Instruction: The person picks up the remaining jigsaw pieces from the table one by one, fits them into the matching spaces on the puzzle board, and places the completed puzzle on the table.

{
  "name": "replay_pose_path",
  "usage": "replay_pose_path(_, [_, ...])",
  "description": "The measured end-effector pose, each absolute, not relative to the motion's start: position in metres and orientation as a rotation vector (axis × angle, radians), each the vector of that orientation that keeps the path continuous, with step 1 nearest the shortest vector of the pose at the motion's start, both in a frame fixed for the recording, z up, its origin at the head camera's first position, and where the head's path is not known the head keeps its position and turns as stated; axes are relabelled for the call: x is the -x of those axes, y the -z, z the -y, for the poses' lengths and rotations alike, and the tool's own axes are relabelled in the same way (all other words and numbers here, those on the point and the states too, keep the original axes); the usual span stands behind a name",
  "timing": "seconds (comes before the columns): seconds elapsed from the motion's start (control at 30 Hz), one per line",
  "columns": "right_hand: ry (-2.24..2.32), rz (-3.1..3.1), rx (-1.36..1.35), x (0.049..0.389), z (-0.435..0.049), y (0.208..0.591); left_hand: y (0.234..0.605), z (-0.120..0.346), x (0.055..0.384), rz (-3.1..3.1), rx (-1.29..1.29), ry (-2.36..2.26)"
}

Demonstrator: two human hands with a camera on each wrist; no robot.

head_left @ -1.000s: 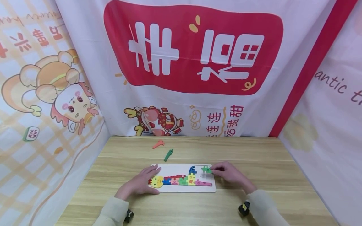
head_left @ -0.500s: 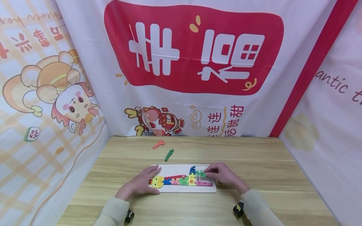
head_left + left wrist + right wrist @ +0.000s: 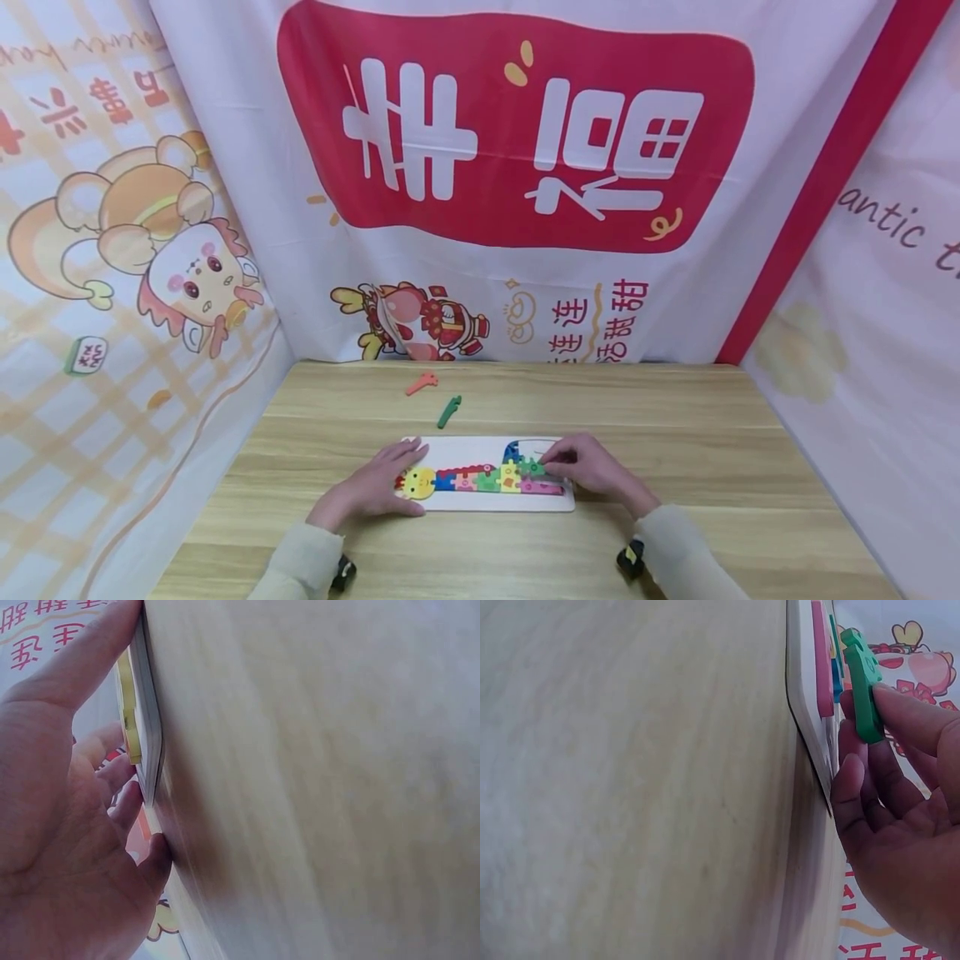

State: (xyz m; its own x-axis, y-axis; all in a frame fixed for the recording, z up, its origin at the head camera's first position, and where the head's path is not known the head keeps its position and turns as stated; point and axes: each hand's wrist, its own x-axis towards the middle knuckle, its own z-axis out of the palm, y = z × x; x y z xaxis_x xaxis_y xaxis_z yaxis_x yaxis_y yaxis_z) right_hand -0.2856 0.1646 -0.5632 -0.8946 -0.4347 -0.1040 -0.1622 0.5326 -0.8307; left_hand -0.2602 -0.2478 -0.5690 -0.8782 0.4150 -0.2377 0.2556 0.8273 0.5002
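Observation:
A white puzzle board (image 3: 468, 503) lies on the table, bearing a giraffe of coloured jigsaw pieces. My left hand (image 3: 377, 482) spans the board's left end by the yellow giraffe head (image 3: 416, 482), thumb at the near edge and fingers toward the far edge. In the left wrist view, that hand (image 3: 71, 795) lies along the board's side. My right hand (image 3: 588, 463) pinches a green puzzle piece (image 3: 864, 686) between thumb and fingers. The piece is tilted above the board at its right part, close to the yellow and blue pieces. A pink piece (image 3: 823, 667) lies just below it.
An orange-red puzzle piece (image 3: 422, 383) and a dark green one (image 3: 449, 412) lie loose on the wooden table (image 3: 637, 392), behind the board. Printed cloth (image 3: 517, 292) hangs behind the table's far edge and at both sides.
My right hand has carried the green puzzle piece leftward and slightly nearer over the board, up to the yellow and blue pieces. The left hand and the loose pieces have stayed in place.

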Motion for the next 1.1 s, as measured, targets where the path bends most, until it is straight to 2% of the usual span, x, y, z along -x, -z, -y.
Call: replay_pose_path(1.1, [1.241, -2.528, 0.517, 0.2865, -0.1589, 0.5669, 0.5704, 0.2471, 0.2597, -2.667, -0.508, -0.676])
